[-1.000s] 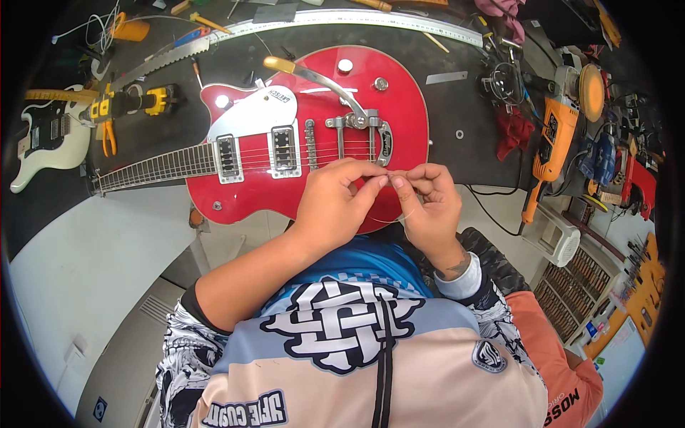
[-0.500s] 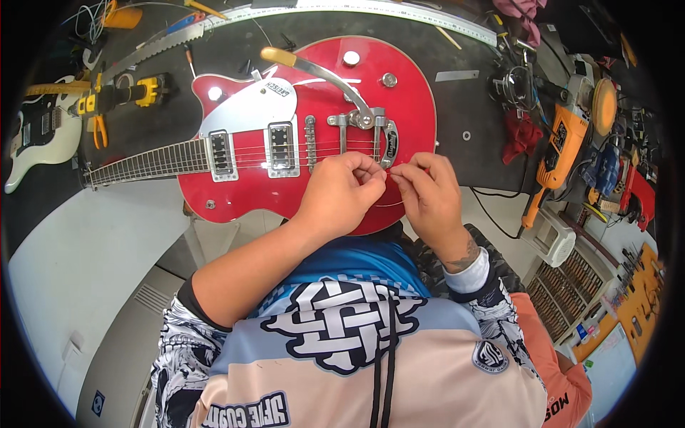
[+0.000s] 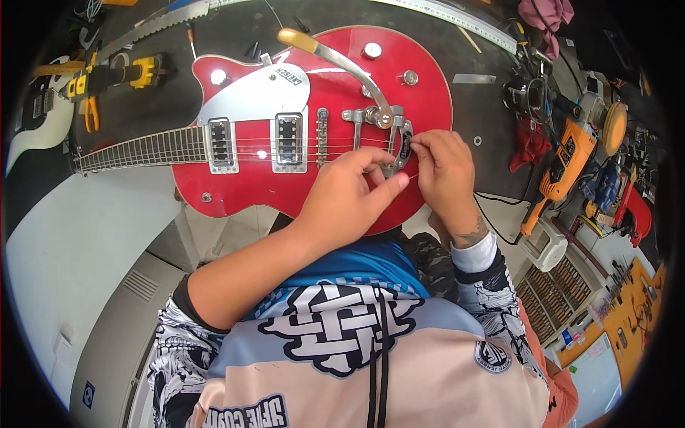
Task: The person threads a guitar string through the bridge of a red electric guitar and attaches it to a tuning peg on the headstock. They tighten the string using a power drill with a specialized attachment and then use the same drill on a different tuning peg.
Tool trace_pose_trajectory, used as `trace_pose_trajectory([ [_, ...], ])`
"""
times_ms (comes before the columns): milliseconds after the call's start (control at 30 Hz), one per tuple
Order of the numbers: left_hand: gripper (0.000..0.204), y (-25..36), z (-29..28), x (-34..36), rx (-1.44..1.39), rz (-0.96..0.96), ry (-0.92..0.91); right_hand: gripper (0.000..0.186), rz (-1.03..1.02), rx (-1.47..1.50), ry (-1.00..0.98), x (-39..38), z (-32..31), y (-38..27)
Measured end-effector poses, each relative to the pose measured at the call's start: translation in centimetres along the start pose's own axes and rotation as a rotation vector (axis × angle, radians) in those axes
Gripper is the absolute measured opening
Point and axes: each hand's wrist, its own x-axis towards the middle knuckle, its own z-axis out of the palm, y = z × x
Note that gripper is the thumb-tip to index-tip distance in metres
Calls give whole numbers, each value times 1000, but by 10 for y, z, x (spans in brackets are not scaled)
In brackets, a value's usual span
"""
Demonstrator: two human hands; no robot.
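Note:
A red electric guitar lies face up on the bench, with two chrome pickups, a silver pickguard and a vibrato tailpiece with a long curved arm. My left hand is over the guitar below the tailpiece, fingers curled and thumb forward, holding a thin wire-like string. My right hand is at the tailpiece's right end, fingertips pinched on the string; the exact contact is small and partly hidden by the fingers.
A black bench holds a steel ruler, yellow drill, orange-handled pliers, white guitar, orange power tool and red cloth. At lower right, someone in orange is partly visible beside me.
My right hand has moved up and right to the tailpiece's end; my left hand has shifted slightly right. The guitar appears slightly higher and farther right in view.

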Motion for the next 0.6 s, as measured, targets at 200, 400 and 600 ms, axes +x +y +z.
trace_pose_trajectory([
  [200,21,-10,-6,-12,91,142,33,10,-33,-108,-13,10,3,-9],
  [400,20,-15,-10,-14,96,166,30,10,-51,-130,-32,18,7,-11],
  [600,21,-21,-10,-16,72,149,3,7,-34,-106,-54,21,10,-13],
])
